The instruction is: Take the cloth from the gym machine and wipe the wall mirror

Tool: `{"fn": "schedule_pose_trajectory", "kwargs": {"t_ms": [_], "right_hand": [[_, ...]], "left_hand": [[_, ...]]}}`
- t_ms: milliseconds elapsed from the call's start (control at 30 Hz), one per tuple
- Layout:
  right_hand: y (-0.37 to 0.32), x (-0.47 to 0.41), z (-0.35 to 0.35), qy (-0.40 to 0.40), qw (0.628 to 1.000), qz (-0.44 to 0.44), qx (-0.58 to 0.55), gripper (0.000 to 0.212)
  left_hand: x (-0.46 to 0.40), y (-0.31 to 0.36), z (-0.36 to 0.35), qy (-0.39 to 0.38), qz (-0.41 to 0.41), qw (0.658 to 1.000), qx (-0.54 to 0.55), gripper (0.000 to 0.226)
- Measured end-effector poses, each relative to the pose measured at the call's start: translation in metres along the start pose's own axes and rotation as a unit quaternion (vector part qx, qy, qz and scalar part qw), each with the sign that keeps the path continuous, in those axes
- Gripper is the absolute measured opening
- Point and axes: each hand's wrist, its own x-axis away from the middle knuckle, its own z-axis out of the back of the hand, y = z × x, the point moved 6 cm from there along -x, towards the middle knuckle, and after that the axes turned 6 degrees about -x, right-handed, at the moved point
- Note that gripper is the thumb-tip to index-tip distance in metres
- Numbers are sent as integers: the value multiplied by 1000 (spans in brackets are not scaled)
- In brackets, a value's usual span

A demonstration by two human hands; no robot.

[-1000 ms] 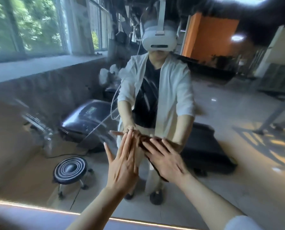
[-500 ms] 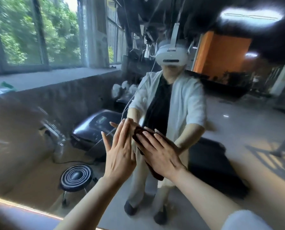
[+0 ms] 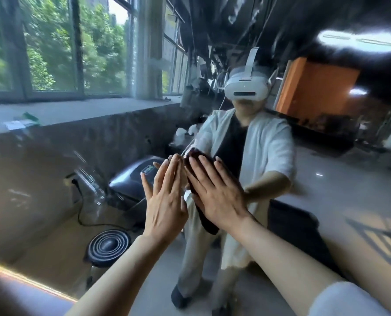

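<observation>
Pressing flat against the wall mirror [image 3: 53,179], the right hand [image 3: 215,197] keeps its fingers straight and spread over a dark brown cloth [image 3: 207,221], pinning it to the glass rather than curling round it. The cloth lies sandwiched between palm and mirror, near the middle of the view. Its long axis runs on a slant, from an upper end that shows above the fingertips, up and to the left, down to a lower end that hangs out below the heel of the hand, down and to the right. Only those two ends and a strip along the left edge of the hand are visible; the rest is hidden under the palm.

Just beside it, the left hand [image 3: 165,199] is also laid flat on the glass, fingers straight and close together, pointing up, holding nothing. The two hands are almost touching at the fingers.

The mirror reflects the person, in a white open shirt over a black top, wearing a white headset [image 3: 247,87], both arms reaching forward. Also reflected are a round black stool [image 3: 108,246] at lower left, a dark gym machine [image 3: 130,179] behind the left hand, large windows [image 3: 53,46] with green trees, and an orange wall [image 3: 315,87] at the right.
</observation>
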Motion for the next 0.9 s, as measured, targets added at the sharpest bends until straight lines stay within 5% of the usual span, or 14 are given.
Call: {"fn": "schedule_pose_trajectory", "kwargs": {"t_ms": [100,200,267,533,600,767,900], "right_hand": [[40,-27,21,24,999,-32,-6,58],[105,-80,54,100,965,-242,-27,60],[107,-102,60,115,948,-296,-31,63],[-18,-27,-5,-50,997,62,-8,68],[-3,-35,5,-28,998,56,-28,63],[58,-114,44,94,976,-179,-80,55],[18,-100,16,51,987,-82,-132,55]], "left_hand": [[-6,-4,9,6,-10,1000,-5,94],[-22,-7,19,7,-9,1000,1,77],[-29,-12,24,9,7,1000,14,76],[-12,-36,17,17,30,999,26,78],[-6,-37,17,13,29,999,16,82],[-2,-36,17,6,66,996,65,84],[12,-43,15,36,130,976,173,79]]}}
